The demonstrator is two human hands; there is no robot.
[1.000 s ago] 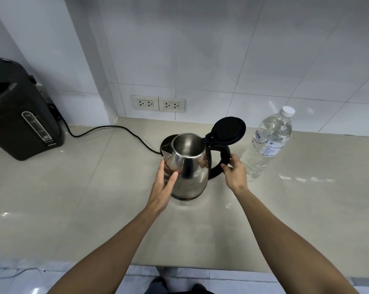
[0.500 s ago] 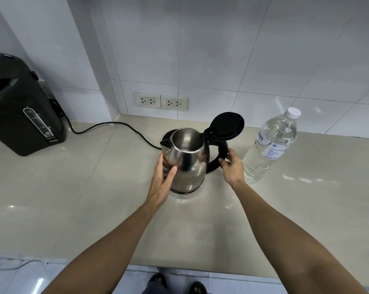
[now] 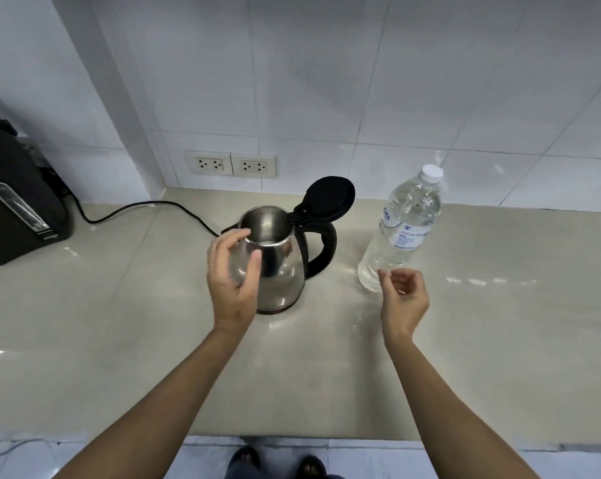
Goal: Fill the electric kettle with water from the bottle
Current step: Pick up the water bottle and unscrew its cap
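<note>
I saw the steel kettle standing upright on the bench, its black lid flipped up and back over the handle. The mouth gaped open; the inner wall looked bare metal, and I could not tell whether any water lay at the bottom. The water bottle stood upright to the right of the kettle, apart from it, white cap on, clear water filling it nearly to the shoulder.

Both stood toward the back of the bench, short of the tiled wall with its twin sockets. In front of them the bench lay open to its near edge, and wide bare surface ran right of the bottle. At far left sat a black hot-water dispenser, with a black cord running across the bench and out of sight behind the kettle.

My left hand was cupped against the kettle's left flank, fingers curved up near the rim, thumb spread across the steel; contact looked light rather than clenched. My right hand hovered just in front of the bottle's base, fingers loosely curled and released, grasping nothing, clear of the kettle's handle.
</note>
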